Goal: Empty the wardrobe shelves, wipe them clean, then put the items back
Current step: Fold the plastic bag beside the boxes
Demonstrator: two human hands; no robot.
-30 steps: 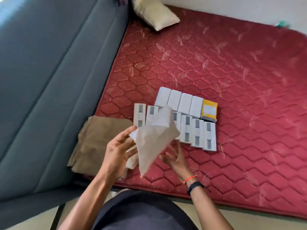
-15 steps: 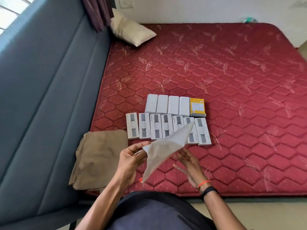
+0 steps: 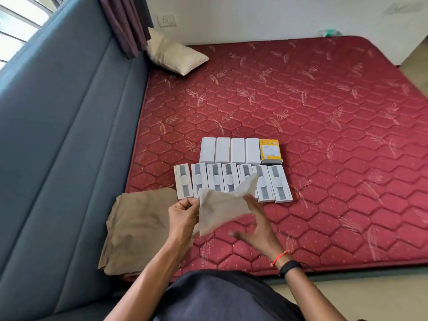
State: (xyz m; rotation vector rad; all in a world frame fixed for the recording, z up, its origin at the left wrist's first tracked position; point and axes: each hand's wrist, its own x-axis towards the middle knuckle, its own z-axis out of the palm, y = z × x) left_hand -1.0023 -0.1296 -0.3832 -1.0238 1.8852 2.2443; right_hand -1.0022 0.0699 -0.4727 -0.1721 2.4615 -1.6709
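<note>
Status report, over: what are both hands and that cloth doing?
Left hand pinches cloth edge. Right hand open, fingers spread against cloth. Cloth held up over the front row of boxes on the mattress. Nothing blocking.

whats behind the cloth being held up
The cloth covers the near ends of several windowed white boxes in the front row on the mattress; their far ends show, the covered parts cannot be seen.

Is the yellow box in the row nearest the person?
No. The yellow box sits at the right end of the far row, beside four white boxes.
</note>
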